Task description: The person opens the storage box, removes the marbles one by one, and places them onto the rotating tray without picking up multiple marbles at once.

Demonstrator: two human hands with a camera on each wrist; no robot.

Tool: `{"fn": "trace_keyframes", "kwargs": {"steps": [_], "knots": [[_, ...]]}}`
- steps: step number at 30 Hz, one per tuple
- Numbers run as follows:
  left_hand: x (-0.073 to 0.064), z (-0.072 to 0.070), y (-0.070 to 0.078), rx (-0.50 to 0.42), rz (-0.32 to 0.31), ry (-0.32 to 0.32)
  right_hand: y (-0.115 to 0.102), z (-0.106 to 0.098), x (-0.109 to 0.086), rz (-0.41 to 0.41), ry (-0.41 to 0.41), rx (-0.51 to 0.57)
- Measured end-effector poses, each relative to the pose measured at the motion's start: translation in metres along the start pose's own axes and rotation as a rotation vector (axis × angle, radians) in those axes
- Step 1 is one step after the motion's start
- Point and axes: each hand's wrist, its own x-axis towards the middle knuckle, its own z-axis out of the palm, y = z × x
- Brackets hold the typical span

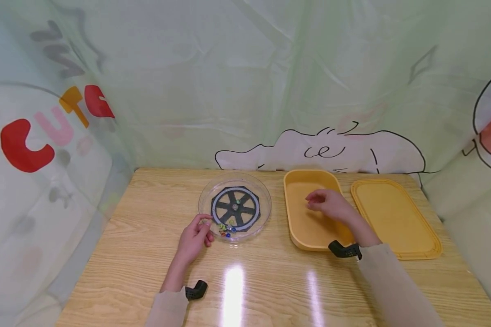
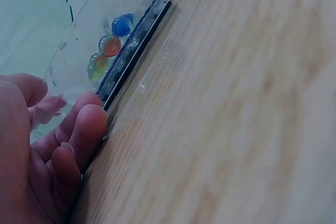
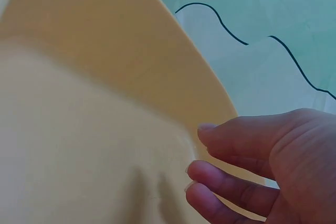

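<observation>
A clear round dish [image 1: 266,218] stands on the wooden table, with a black spoked, wheel-like piece [image 1: 245,219] visible through it. Several glass marbles [image 1: 227,235] gather at its near side; the left wrist view shows blue, red and green marbles [image 2: 109,45] behind the clear wall. My left hand [image 1: 194,238] holds the dish at its near left rim, index finger over the edge and other fingers low against the outside. Above the yellow-orange bin [image 1: 307,227], my right hand [image 1: 331,204] hovers with loosely bent fingers [image 3: 236,140] apart, nothing between them.
To the right of the bin lies a matching flat lid [image 1: 393,218]. A pale printed curtain [image 1: 245,91] hangs along the back and sides of the table [image 1: 147,200]. Light glares off the table's front part.
</observation>
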Motion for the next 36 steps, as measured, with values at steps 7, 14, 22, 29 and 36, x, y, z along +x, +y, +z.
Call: {"fn": "trace_keyframes", "kwargs": {"steps": [7, 14, 22, 29, 36], "knots": [[0.000, 0.000, 0.000, -0.008, -0.002, 0.000, 0.001, 0.000, 0.001, -0.015, -0.006, -0.016], [0.000, 0.001, 0.000, -0.011, -0.012, -0.004, 0.000, -0.002, -0.004, -0.008, -0.033, -0.031], [0.000, -0.001, -0.001, -0.004, -0.010, -0.006, -0.004, -0.006, -0.006, -0.010, -0.054, -0.080], [0.001, -0.001, -0.001, 0.004, -0.006, 0.000, -0.005, -0.015, 0.001, -0.064, -0.050, -0.161], [0.000, -0.001, 0.000, 0.000, -0.007, -0.005, -0.005, -0.020, 0.006, -0.058, -0.151, -0.172]]}}
